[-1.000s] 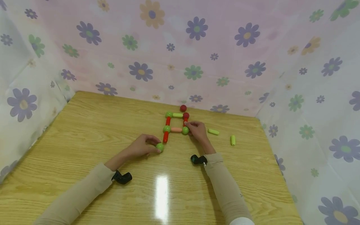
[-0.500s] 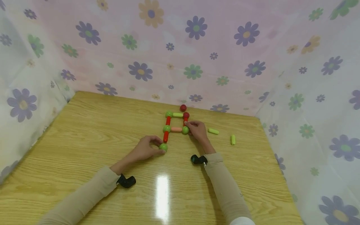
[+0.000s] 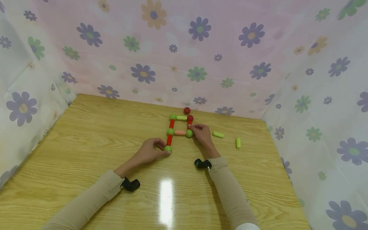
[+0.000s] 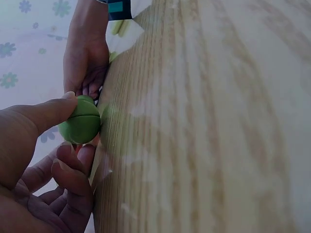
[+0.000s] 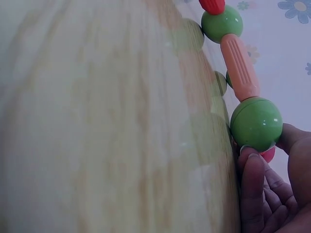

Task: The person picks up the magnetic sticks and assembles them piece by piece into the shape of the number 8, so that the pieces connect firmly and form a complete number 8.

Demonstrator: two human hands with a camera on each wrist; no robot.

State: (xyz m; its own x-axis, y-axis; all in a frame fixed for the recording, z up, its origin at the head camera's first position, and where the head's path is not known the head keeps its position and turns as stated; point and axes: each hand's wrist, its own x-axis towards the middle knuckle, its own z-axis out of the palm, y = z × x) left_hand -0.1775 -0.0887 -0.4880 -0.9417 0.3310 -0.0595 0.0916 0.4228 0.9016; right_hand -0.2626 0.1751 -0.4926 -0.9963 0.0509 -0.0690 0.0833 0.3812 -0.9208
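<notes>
A flat frame of balls and sticks lies on the table. Its square has a yellow-green stick (image 3: 181,118) at the back, a salmon stick (image 3: 180,132) in front, and red sticks at the sides. From the front-left green ball (image 3: 170,131) another red stick (image 3: 169,140) runs toward me. My left hand (image 3: 147,151) pinches a green ball (image 4: 80,127) between thumb and fingers at this stick's near end; the two appear to touch. My right hand (image 3: 203,134) grips the front-right corner, its fingers on the green ball (image 5: 256,124) and beside the right red stick, which it partly covers.
Two loose yellow-green sticks lie to the right, one angled (image 3: 218,134) and one pointing toward me (image 3: 238,143). A loose red ball (image 3: 187,111) sits behind the frame's red corner ball (image 3: 190,118). Flowered cloth (image 3: 169,57) rises behind the wooden table (image 3: 109,127).
My left hand has moved right and slightly forward with the green ball, bringing it from beside the red stick to that stick's near end. My right hand has stayed at its corner.
</notes>
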